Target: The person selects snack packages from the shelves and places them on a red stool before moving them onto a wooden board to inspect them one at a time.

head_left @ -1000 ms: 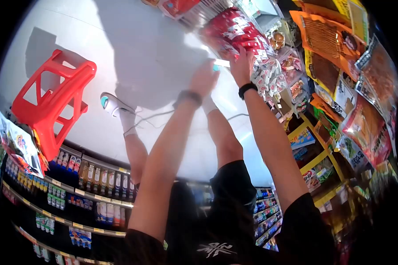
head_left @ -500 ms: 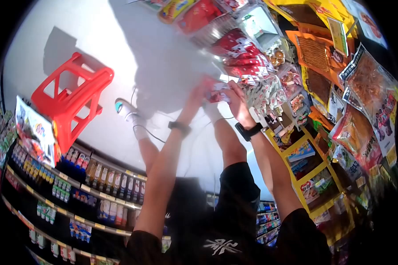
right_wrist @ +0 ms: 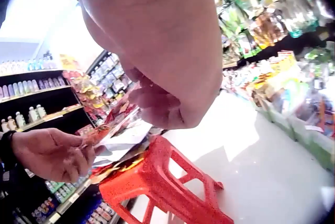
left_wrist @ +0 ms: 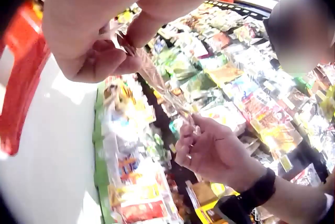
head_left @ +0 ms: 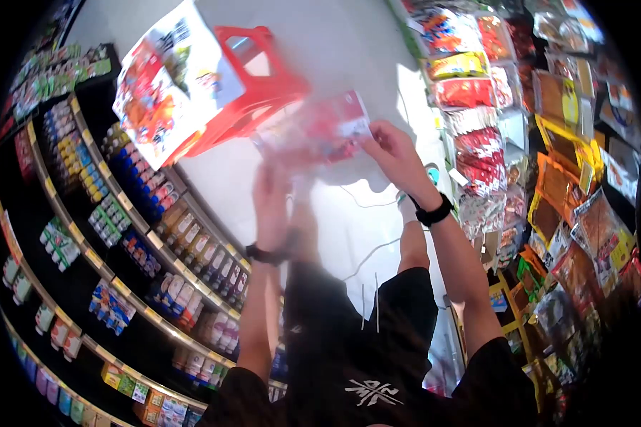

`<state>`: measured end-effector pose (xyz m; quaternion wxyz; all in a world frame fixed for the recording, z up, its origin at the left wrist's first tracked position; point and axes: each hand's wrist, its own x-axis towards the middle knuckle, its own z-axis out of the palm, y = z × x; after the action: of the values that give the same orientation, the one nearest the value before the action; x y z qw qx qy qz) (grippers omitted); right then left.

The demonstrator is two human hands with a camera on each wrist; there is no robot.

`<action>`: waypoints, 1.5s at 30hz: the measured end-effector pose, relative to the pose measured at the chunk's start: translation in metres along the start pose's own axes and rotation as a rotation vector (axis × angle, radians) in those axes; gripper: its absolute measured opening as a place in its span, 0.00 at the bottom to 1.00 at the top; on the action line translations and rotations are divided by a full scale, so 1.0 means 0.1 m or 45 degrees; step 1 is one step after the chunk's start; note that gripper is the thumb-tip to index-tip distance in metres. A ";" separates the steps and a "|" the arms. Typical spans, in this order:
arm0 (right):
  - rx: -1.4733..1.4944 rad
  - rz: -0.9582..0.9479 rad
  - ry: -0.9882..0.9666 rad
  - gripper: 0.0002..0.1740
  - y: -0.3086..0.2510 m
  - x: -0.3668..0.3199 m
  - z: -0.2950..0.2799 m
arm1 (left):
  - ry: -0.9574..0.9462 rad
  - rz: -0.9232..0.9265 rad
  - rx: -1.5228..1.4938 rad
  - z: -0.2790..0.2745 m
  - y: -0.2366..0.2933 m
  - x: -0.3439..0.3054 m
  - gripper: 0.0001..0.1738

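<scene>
Pale floor (head_left: 367,50); red stool (head_left: 260,107) at 11 o'clock, shelves (head_left: 121,287) at 8, bagged goods (head_left: 473,92) at 2. Packet (head_left: 327,128) at 12: left hand (head_left: 271,198), right hand (head_left: 400,155) each pinch 1 end, fingers curled.

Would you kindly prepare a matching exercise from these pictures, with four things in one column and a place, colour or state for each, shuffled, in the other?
Things
1. packet
2. stool
3. wristbands
4. bottles

Places, colours, states
A. standing in a row on a shelf
B. black, worn as a pair
C. held between the left hand and the right hand
D. red, with openings in its sides

Right pairs: 1-C, 2-D, 3-B, 4-A
</scene>
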<state>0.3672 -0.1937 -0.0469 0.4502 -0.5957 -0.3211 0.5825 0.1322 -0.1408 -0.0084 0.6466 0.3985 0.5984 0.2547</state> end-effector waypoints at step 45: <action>-0.628 0.277 0.659 0.23 1.63 -1.35 -0.34 | 0.544 0.343 0.821 -0.69 -0.72 0.58 0.24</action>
<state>0.3618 -0.3846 -0.1434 0.2949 -0.8444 -0.2622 0.3623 0.0632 -0.1192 -0.0987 0.3106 0.5938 0.7110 0.2133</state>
